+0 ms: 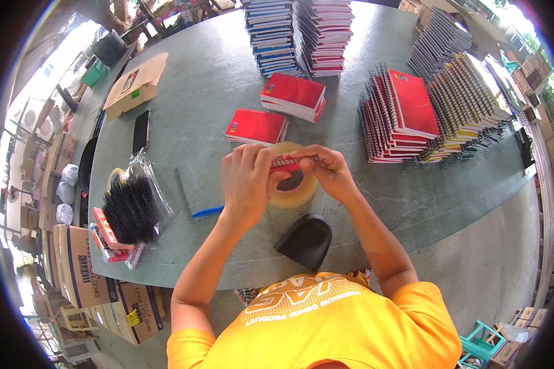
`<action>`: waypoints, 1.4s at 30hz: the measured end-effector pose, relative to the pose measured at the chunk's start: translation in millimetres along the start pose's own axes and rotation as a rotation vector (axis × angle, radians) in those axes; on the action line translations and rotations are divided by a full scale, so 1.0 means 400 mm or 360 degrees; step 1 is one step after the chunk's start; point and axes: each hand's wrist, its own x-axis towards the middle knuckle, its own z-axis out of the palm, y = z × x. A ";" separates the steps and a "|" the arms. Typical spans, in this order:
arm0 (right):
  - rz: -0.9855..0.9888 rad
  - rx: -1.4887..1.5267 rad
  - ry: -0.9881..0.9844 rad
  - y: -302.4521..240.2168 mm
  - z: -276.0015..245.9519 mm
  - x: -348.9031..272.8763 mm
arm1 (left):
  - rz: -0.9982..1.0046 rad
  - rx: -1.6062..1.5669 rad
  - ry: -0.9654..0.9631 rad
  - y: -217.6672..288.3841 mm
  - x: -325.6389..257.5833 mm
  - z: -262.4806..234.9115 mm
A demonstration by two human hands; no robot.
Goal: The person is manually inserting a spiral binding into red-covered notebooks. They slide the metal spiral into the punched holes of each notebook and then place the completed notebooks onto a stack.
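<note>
Between both hands is a small red notebook, tilted so that a row of binding holes or coil along its edge faces me. My left hand grips its left end, the fingers curled over it. At its right end, my right hand pinches the corner by the binding. Directly beneath lies a wide roll of clear yellowish tape, partly covered by the hands. A black wedge-shaped object sits nearer to me. Left of my left hand are a loose wire coil and a slim blue tool or pen.
Beyond my hands are two short piles of red notebooks. Tall notebook stacks stand farther back. Spiral-bound notebooks fill the right side. On the left lie a bundle of black coils, a phone and a cardboard piece.
</note>
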 end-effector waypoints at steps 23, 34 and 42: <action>0.0101 -0.0224 0.0317 0.066 -0.020 -0.067 | 0.0354 -0.0452 -0.0296 0.040 0.072 0.089; -0.0002 -0.0901 0.0358 0.045 -0.002 -0.075 | 0.0248 -0.0466 -0.0343 0.053 0.066 0.095; 0.0143 -0.1008 0.0405 -0.029 0.033 -0.069 | 0.0180 -0.0589 -0.0259 0.058 0.030 0.057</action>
